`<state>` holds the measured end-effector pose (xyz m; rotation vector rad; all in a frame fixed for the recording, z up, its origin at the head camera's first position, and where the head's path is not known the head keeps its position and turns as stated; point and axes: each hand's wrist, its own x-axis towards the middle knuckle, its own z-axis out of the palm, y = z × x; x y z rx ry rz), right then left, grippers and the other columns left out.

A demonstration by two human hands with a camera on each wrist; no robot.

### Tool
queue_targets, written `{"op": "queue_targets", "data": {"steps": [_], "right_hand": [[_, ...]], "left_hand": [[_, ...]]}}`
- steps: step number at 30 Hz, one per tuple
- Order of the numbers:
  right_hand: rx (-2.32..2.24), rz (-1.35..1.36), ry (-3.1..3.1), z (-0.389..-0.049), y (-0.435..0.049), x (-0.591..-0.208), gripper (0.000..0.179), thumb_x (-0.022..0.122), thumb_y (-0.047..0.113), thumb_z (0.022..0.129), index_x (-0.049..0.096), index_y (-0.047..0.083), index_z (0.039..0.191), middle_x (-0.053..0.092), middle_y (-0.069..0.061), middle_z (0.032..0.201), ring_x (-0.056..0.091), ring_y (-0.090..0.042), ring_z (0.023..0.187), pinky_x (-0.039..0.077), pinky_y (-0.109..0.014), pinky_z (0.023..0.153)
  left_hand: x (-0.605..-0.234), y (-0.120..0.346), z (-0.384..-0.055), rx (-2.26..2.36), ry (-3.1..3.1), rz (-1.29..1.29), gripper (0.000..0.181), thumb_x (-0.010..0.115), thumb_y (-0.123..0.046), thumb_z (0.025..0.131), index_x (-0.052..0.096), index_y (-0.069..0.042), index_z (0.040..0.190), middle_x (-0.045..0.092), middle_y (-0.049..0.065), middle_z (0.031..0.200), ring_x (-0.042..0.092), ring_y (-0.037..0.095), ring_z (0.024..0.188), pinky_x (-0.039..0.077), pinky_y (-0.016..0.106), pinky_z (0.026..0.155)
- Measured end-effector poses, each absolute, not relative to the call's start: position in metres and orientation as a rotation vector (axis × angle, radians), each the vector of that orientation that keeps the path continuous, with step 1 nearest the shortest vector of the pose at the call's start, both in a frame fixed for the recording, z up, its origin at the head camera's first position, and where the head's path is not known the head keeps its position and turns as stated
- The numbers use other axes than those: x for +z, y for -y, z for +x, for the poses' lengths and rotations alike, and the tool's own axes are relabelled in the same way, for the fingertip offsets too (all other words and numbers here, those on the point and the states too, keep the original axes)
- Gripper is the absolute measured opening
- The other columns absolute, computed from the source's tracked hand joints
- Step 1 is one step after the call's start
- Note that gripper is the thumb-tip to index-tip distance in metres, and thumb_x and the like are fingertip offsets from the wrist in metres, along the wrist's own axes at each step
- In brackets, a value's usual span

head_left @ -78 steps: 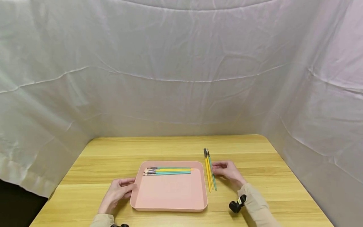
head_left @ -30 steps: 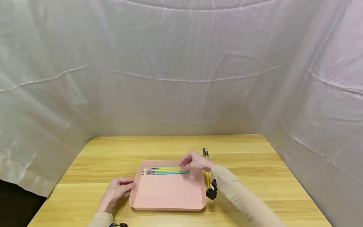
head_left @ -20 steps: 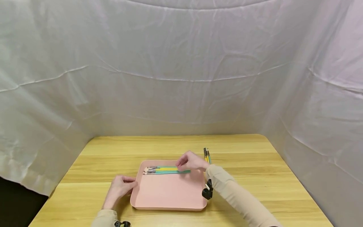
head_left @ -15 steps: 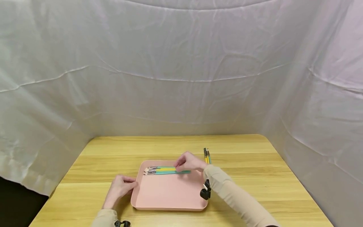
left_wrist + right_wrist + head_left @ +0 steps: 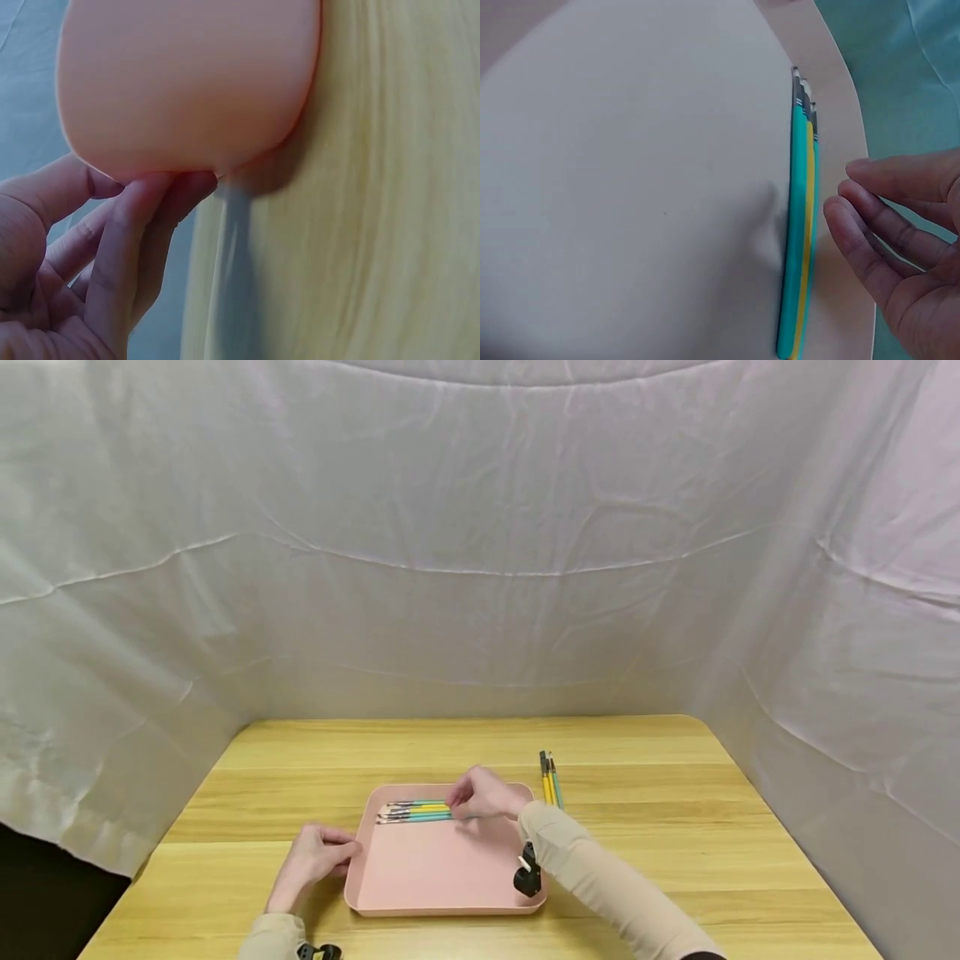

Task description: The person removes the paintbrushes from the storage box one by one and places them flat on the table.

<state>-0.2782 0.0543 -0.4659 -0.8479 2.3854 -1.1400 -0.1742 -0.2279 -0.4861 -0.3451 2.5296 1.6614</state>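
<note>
A pink rectangular tray [image 5: 442,868] lies on the table. My left hand [image 5: 311,862] grips its left wall; the left wrist view shows fingers and thumb at the rim, partly hidden behind it. Several paintbrushes [image 5: 420,817] with teal and yellow handles lie side by side along the tray's far side, bristles to the left. Over their handle ends is my right hand [image 5: 483,793], covering them in the head view. In the right wrist view the right hand [image 5: 904,236] has loosely bent fingers, a gap from the brushes [image 5: 802,202], and nothing held.
Another group of paintbrushes [image 5: 548,787], yellow and teal, lies on the table just right of the tray, partly hidden by my right sleeve [image 5: 592,877]. The wood-grain table [image 5: 712,843] is surrounded by a pale grey curtain [image 5: 480,627] at the back and sides.
My right hand has come from the brushes right of the tray to those inside it, then slid slightly left along their handles. The left hand keeps its place at the tray's left edge.
</note>
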Motion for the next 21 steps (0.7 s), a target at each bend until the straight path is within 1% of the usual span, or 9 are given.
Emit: {"op": "queue_targets", "data": {"steps": [6,10,13,16,21], "right_hand": [[-1.163,-0.854,-2.383,-0.277,-0.051,-0.469,0.017,0.07,-0.012,0.08,0.073,-0.009,0.096,0.076,-0.022,0.091,0.065,-0.008,0.073,0.056,-0.014,0.065],[-1.164,-0.846,-2.39,-0.276,-0.049,-0.472,0.02,0.067,-0.016,0.078,0.073,-0.01,0.095,0.076,-0.024,0.092,0.067,-0.012,0.074,0.057,-0.015,0.066],[-1.166,-0.834,-2.407,-0.276,-0.048,-0.474,0.021,0.066,-0.018,0.078,0.074,-0.009,0.095,0.076,-0.023,0.092,0.069,-0.016,0.076,0.058,-0.017,0.068],[-1.15,-0.847,-2.442,-0.275,-0.048,-0.476,0.021,0.067,-0.018,0.078,0.074,-0.008,0.094,0.076,-0.022,0.092,0.07,-0.02,0.078,0.059,-0.018,0.069],[-1.087,-0.845,-2.51,-0.275,-0.047,-0.479,0.021,0.069,-0.016,0.077,0.076,-0.004,0.093,0.077,-0.016,0.091,0.07,-0.022,0.079,0.057,-0.018,0.069]], "left_hand": [[-0.487,0.23,-0.174,1.686,-2.501,-0.327,0.021,0.071,0.003,0.081,0.071,0.017,0.096,0.076,0.018,0.079,0.069,0.013,0.063,0.062,0.024,0.056],[-0.488,0.231,-0.174,1.692,-2.475,-0.319,0.021,0.071,0.003,0.082,0.07,0.018,0.097,0.076,0.015,0.078,0.067,0.011,0.062,0.061,0.023,0.056],[-0.488,0.232,-0.175,1.693,-2.461,-0.311,0.021,0.071,0.003,0.083,0.07,0.018,0.098,0.076,0.014,0.078,0.067,0.011,0.063,0.062,0.023,0.057],[-0.488,0.232,-0.176,1.699,-2.451,-0.3,0.022,0.07,0.003,0.084,0.069,0.019,0.1,0.076,0.016,0.08,0.068,0.011,0.064,0.062,0.024,0.058],[-0.489,0.232,-0.175,1.711,-2.442,-0.288,0.024,0.07,0.003,0.084,0.068,0.02,0.101,0.076,0.018,0.082,0.068,0.011,0.065,0.063,0.024,0.059]]}}
